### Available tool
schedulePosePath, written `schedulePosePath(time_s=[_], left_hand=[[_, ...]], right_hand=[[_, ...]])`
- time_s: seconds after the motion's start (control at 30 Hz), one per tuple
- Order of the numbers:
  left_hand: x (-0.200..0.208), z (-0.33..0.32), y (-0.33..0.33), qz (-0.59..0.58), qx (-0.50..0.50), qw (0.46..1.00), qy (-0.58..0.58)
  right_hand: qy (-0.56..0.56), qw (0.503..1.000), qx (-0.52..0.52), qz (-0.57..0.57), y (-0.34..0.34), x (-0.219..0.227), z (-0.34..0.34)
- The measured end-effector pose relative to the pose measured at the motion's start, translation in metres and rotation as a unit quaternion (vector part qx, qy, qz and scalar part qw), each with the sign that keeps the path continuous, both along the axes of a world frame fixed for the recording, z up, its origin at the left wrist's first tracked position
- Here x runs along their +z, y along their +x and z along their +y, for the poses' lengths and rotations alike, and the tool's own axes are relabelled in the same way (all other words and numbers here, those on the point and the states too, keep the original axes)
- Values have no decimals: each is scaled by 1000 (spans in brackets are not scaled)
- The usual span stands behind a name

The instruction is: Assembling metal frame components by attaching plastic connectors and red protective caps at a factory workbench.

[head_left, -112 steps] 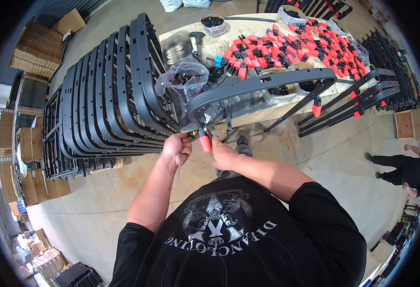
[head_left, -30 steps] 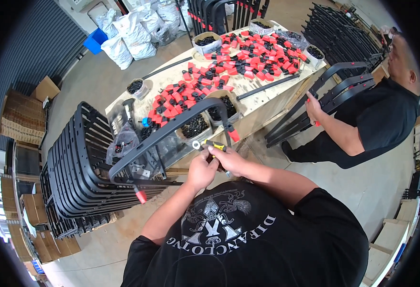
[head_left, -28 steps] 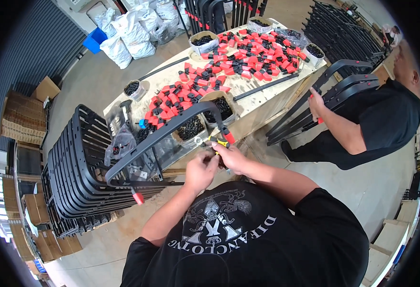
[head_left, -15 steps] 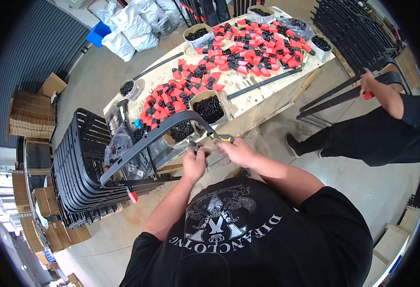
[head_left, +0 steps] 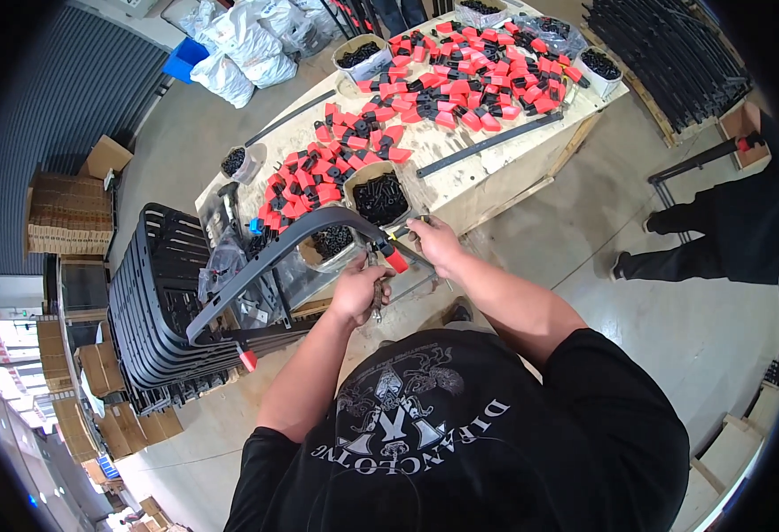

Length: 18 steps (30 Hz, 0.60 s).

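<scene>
A curved black metal tube frame arches in front of me, its right end close to both hands. At that end sits a red-and-black bracket piece. My left hand is closed around a slim metal tool that looks like a wrench, just left of the bracket. My right hand is closed on a tool with a yellow-and-black handle, beside the tube end; its kind is mostly hidden by the fingers. Another red tip shows at the frame's lower left end.
A wooden table bears many red-and-black brackets and a box of black bolts. Black frames are stacked at left. A co-worker stands at right, near piled black tubes.
My right hand has risen slightly with its tool, and the red bracket at the tube end now shows. The left-hand tool is more visible. The co-worker has moved farther right.
</scene>
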State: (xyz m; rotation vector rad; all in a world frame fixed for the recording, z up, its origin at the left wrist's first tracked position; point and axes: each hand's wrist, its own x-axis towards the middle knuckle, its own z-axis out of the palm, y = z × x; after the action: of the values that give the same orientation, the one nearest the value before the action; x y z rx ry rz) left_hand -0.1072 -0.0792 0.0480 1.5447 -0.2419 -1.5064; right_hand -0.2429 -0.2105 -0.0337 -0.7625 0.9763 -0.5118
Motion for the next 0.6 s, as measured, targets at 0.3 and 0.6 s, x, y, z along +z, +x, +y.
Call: schedulePosePath(time_s=[0.3, 0.6], left_hand=[[23, -12, -1, 40, -7, 998, 37], [20, -15, -2, 54, 21, 998, 26]], right_hand=[[-148, 988, 26, 43, 3, -39, -12], [-226, 953, 183, 86, -9, -33, -30]])
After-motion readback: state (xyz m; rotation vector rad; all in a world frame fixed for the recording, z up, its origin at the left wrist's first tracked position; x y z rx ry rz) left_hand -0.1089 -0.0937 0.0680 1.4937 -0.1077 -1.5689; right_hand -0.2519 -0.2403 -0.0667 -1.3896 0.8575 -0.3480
